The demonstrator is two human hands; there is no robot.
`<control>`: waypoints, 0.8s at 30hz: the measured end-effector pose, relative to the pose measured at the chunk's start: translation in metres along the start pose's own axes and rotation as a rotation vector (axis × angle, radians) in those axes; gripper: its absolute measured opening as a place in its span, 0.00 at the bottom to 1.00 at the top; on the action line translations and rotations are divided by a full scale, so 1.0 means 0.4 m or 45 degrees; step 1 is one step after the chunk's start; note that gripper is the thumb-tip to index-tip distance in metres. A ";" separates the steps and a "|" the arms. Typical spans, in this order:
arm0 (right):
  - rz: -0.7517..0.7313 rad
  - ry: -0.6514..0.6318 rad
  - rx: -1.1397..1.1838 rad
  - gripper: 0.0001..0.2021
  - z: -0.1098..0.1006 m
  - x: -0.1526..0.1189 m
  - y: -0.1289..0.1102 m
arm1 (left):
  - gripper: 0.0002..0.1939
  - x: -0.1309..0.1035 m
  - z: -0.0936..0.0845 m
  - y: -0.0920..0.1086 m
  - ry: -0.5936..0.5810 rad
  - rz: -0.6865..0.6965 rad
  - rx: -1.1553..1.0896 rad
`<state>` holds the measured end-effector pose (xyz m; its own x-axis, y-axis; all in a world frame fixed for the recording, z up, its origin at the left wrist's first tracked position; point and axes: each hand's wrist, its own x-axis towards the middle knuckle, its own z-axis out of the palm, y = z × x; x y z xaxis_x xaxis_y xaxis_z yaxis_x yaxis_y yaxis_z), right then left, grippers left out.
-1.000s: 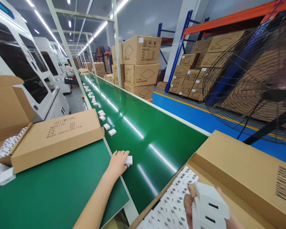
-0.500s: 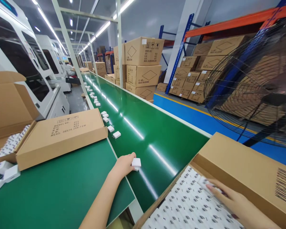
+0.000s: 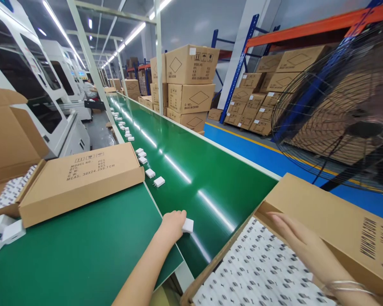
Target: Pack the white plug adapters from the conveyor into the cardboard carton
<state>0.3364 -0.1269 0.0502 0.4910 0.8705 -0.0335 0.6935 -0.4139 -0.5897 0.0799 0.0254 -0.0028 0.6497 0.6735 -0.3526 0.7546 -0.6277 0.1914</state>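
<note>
Over the green conveyor belt (image 3: 210, 170), my left hand (image 3: 175, 224) is closed round a white charger (image 3: 188, 225), whose right part shows past the fingers. My right hand (image 3: 298, 238) is above the right side of an open carton, fingers stretched out and nothing seen in them. Rows of white chargers with dark printed marks (image 3: 252, 267) fill that carton, whose brown flap (image 3: 332, 225) stands behind the hand. Several loose white chargers lie along the belt's left side, the nearest one (image 3: 159, 182) ahead of my left hand.
A closed brown carton (image 3: 83, 178) lies on the green side table (image 3: 83, 255), next to an open carton and loose white chargers (image 3: 14, 231) at the left. A fan (image 3: 338, 114) stands at the right. Stacked boxes (image 3: 191, 97) stand beyond the belt; a person sits far back.
The white charger in my right hand has left it, and that hand's fingers have straightened. My left hand has moved slightly right with its charger. The view has shifted a little.
</note>
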 end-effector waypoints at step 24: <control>-0.507 -0.527 -0.419 0.35 0.347 0.013 -0.286 | 0.30 -0.026 -0.034 -0.058 0.034 0.136 -0.299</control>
<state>0.1865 -0.0381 0.0056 -0.0340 0.9772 -0.2098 0.9373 -0.0416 -0.3460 0.0570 0.0383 0.0088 0.7267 0.6205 -0.2949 0.6803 -0.5901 0.4348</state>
